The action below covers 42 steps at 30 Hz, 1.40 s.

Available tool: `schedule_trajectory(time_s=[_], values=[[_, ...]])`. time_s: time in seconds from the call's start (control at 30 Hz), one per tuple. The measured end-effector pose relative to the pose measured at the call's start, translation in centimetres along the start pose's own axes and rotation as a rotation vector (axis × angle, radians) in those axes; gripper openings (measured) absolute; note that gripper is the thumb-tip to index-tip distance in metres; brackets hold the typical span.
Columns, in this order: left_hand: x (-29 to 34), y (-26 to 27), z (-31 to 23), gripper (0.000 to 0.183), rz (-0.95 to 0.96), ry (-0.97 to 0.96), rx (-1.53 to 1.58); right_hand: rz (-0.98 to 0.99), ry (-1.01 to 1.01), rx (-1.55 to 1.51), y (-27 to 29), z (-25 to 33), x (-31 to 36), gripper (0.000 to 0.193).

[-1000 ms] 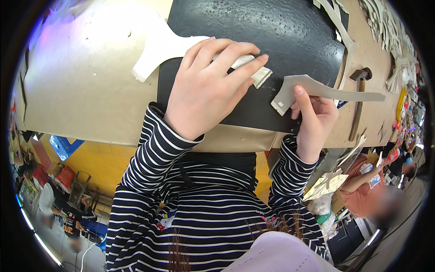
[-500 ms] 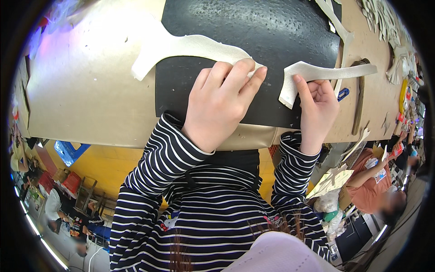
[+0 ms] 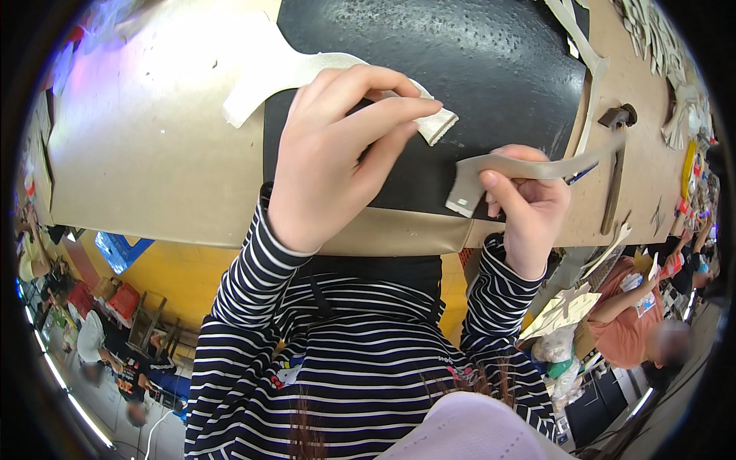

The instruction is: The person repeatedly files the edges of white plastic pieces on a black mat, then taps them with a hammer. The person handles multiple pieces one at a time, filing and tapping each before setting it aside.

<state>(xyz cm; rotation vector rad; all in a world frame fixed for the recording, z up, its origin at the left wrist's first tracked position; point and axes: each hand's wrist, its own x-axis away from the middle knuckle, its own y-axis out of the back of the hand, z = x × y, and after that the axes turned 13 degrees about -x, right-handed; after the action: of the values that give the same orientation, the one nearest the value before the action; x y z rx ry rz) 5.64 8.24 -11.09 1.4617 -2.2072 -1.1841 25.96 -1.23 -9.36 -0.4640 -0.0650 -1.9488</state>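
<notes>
In the head view, a plastic bag [image 3: 553,343], contents hidden, is being glimpsed below the worktop [image 3: 153,176]'s near edge, near a person in orange [image 3: 622,330]. A hammer [image 3: 612,193] is lying past the right edge of the black mat [image 3: 506,77]. A pale piece [image 3: 303,70] is lying across the mat's left edge, overlapped by the left hand [image 3: 330,146]; whether it is being pinched cannot be told. A grey strip [image 3: 529,167] is being grasped by the right hand [image 3: 530,211] over the mat's near right corner. Since half a second ago, its broad end is being brought nearer the mat's near edge, and the pale tip is being uncovered.
</notes>
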Motion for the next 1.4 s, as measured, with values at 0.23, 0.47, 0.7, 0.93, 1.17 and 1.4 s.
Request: schedule_trajectory(time_s=[0.23,0.47,0.7,0.93,1.17,1.4], values=[[-0.4,-0.9,0.7,0.018,0.052,-0.066,-0.184,0.049,-0.049,0.172,-1.2,0.2,-0.9,0.018],[-0.4,-1.2,0.9,0.030,0.039,-0.072,-0.178,0.043,0.006,0.254,-1.6,-0.3,-1.2,0.019],[-0.4,-1.3,0.8,0.034,0.047,-0.049,-0.181,-0.011,-0.030,0.243,-1.9,-0.3,-1.2,0.021],[-0.3,-1.3,1.0,0.032,0.045,-0.050,-0.173,-0.035,-0.032,0.246,-2.2,-0.4,-1.2,0.023],[-0.3,-1.3,0.9,0.032,0.050,-0.040,-0.167,-0.051,-0.052,0.260,-2.1,-0.3,-1.3,0.025],[-0.3,-1.3,1.0,0.032,0.041,-0.051,-0.170,-0.059,-0.044,0.306,-2.2,-0.2,-1.3,0.026]])
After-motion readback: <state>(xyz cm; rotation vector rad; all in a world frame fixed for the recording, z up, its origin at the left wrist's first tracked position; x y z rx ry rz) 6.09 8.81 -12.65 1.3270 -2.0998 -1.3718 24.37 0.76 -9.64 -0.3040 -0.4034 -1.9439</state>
